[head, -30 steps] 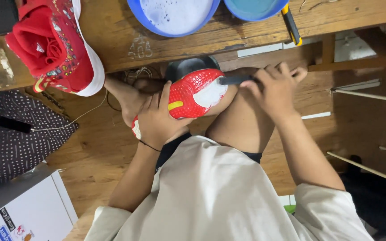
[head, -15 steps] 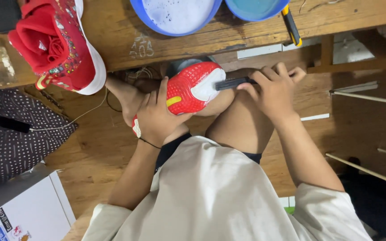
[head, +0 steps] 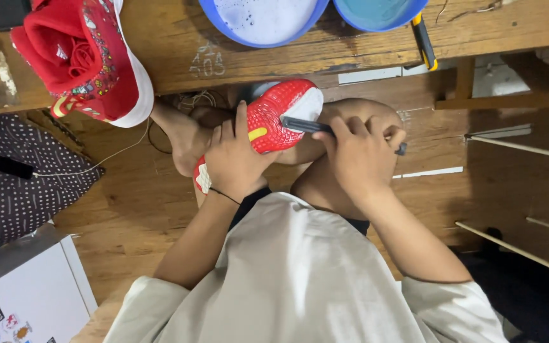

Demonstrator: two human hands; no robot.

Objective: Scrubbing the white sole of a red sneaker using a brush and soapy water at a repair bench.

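Note:
My left hand (head: 236, 159) grips a red sneaker (head: 274, 114) with a textured red sole and a white toe patch, sole turned up, resting over my bent knees. My right hand (head: 360, 152) holds a dark brush (head: 306, 125) by its handle, and the brush head lies on the white toe patch of the sole. A second red sneaker (head: 84, 57) with a white sole stands on the low wooden table (head: 179, 60) at the upper left, apart from both hands.
Two blue basins (head: 262, 19) (head: 376, 11) sit on the table's far edge, with a yellow-and-black tool (head: 424, 41) beside them. A dotted dark cushion (head: 14, 184) with a black device and cable lies left. A white box with stickers (head: 27, 298) is at the lower left. Wooden slats stand right.
The sneaker has been turned and lifted slightly in my left hand, showing more of the sole. The brush has shifted along the toe end.

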